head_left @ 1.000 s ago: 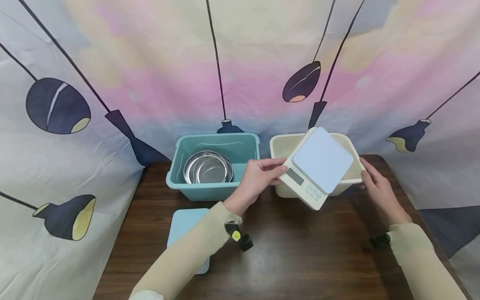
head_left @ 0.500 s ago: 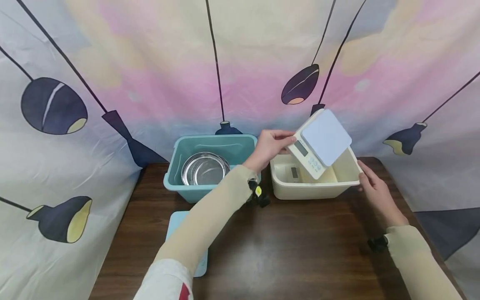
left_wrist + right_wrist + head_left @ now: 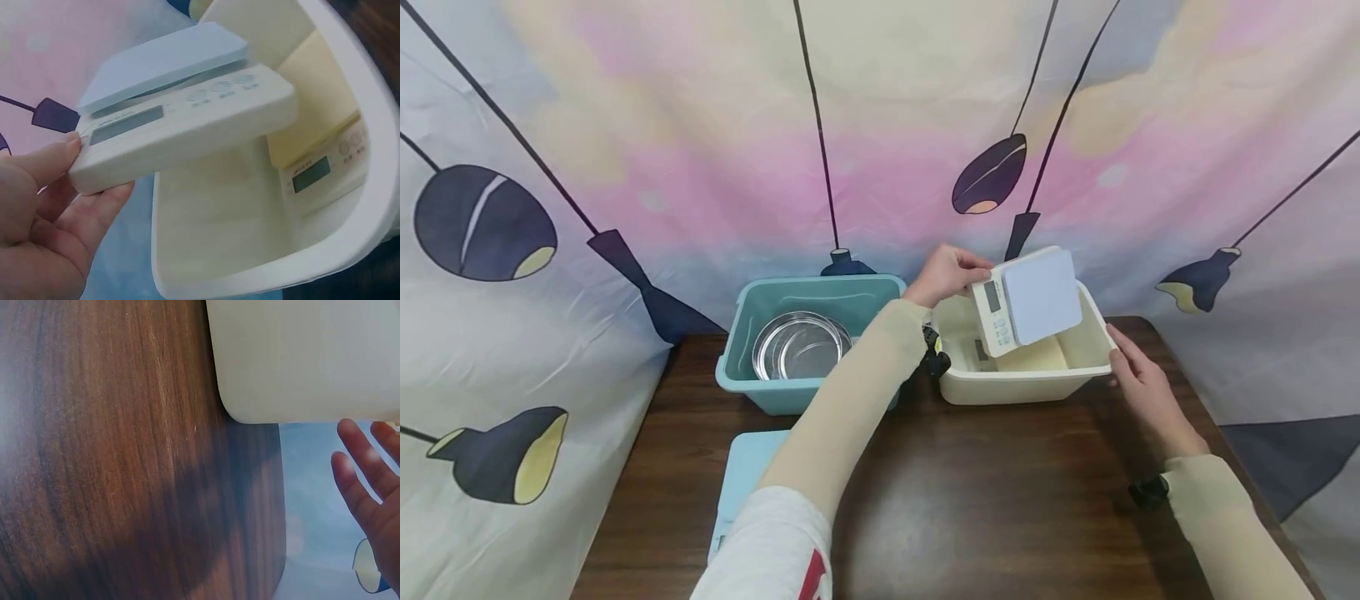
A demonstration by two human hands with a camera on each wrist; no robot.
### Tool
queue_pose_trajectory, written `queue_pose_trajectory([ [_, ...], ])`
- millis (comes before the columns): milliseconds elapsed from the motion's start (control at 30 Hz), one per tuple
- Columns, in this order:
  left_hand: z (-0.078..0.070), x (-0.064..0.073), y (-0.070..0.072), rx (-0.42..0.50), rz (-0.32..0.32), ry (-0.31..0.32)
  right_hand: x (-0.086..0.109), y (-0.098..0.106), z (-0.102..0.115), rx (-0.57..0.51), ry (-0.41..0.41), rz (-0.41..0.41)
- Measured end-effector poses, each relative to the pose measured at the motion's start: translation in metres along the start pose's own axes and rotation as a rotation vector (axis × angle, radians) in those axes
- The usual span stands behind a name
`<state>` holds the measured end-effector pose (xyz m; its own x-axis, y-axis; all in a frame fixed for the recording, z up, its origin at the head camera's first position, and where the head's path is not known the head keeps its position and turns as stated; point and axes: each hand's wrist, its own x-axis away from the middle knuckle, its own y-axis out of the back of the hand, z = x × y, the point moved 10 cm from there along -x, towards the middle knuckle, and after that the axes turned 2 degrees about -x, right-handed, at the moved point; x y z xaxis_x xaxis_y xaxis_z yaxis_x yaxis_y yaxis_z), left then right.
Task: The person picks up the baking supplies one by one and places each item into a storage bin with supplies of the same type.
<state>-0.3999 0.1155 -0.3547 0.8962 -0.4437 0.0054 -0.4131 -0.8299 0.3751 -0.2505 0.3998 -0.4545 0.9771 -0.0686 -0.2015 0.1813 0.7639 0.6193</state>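
Observation:
My left hand (image 3: 951, 277) pinches a cream kitchen scale (image 3: 1039, 302) by its display end, thumb on top and fingers beneath in the left wrist view. The scale, with a pale blue weighing plate, hangs tilted over the cream bin (image 3: 1000, 390). Inside that bin lies a second kitchen scale (image 3: 322, 169) with a pale yellow plate; the held scale partly hides it in the head view. My right hand (image 3: 1146, 392) holds the bin's right rim between thumb and forefinger. Its other fingers (image 3: 359, 456) are spread beside the bin wall in the right wrist view.
A teal bin (image 3: 790, 398) holding round metal pans (image 3: 801, 346) stands left of the cream bin. A light blue flat scale-like thing (image 3: 748, 467) lies on the wooden table (image 3: 962, 500), partly under my left sleeve. A patterned cloth (image 3: 700, 125) hangs behind.
My left hand has carried the scale back, then lowered it toward the cream bin's opening, turning it more level. The second scale inside has come into view. My right hand stays at the rim.

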Motion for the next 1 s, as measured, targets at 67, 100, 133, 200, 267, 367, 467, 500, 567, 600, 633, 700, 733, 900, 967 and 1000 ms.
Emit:
queue_pose_trajectory([
  [67, 0.003, -0.002, -0.002, -0.037, 0.023, 0.012, 0.001, -0.001, 0.001, -0.008, -0.001, 0.005],
  [100, 0.006, -0.003, -0.003, -0.055, 0.035, 0.020, 0.001, -0.001, 0.002, -0.012, -0.002, 0.006],
  [133, 0.008, -0.004, -0.003, -0.070, 0.046, 0.026, 0.001, -0.001, 0.002, -0.013, -0.002, 0.009],
  [200, 0.012, -0.005, -0.005, -0.081, 0.059, 0.033, 0.000, -0.001, 0.003, -0.018, 0.004, 0.006],
  [267, 0.017, -0.007, -0.007, -0.092, 0.061, 0.038, 0.000, -0.001, 0.003, -0.016, 0.010, 0.003],
  [367, 0.023, -0.011, -0.012, -0.112, 0.061, 0.040, -0.001, -0.001, 0.001, -0.015, 0.006, 0.005],
  [467, 0.030, -0.014, -0.019, -0.122, 0.066, 0.053, 0.000, -0.002, -0.003, -0.026, -0.017, 0.017],
  [500, 0.031, -0.014, -0.022, -0.123, 0.069, 0.055, 0.000, -0.002, -0.005, -0.031, -0.025, 0.018],
  [567, 0.035, -0.015, -0.027, -0.125, 0.079, 0.061, 0.000, -0.002, -0.006, -0.042, -0.038, 0.021],
  [600, 0.035, -0.015, -0.029, -0.128, 0.083, 0.058, 0.001, -0.002, -0.007, -0.043, -0.041, 0.018],
  [633, 0.035, -0.015, -0.032, -0.127, 0.090, 0.055, 0.000, -0.001, -0.006, -0.042, -0.038, 0.013],
  [700, 0.034, -0.015, -0.035, -0.132, 0.100, 0.047, 0.000, 0.000, -0.005, -0.036, -0.029, 0.005],
  [733, 0.034, -0.016, -0.037, -0.128, 0.104, 0.045, 0.000, 0.000, -0.004, -0.032, -0.024, 0.003],
  [900, 0.037, -0.014, -0.042, -0.110, 0.112, 0.064, -0.002, -0.002, -0.004, -0.019, -0.019, 0.005],
  [967, 0.039, -0.013, -0.044, -0.110, 0.125, 0.078, -0.001, -0.002, -0.005, -0.020, -0.031, 0.011],
  [1000, 0.040, -0.012, -0.046, -0.115, 0.132, 0.081, -0.001, -0.002, -0.005, -0.020, -0.035, 0.013],
])
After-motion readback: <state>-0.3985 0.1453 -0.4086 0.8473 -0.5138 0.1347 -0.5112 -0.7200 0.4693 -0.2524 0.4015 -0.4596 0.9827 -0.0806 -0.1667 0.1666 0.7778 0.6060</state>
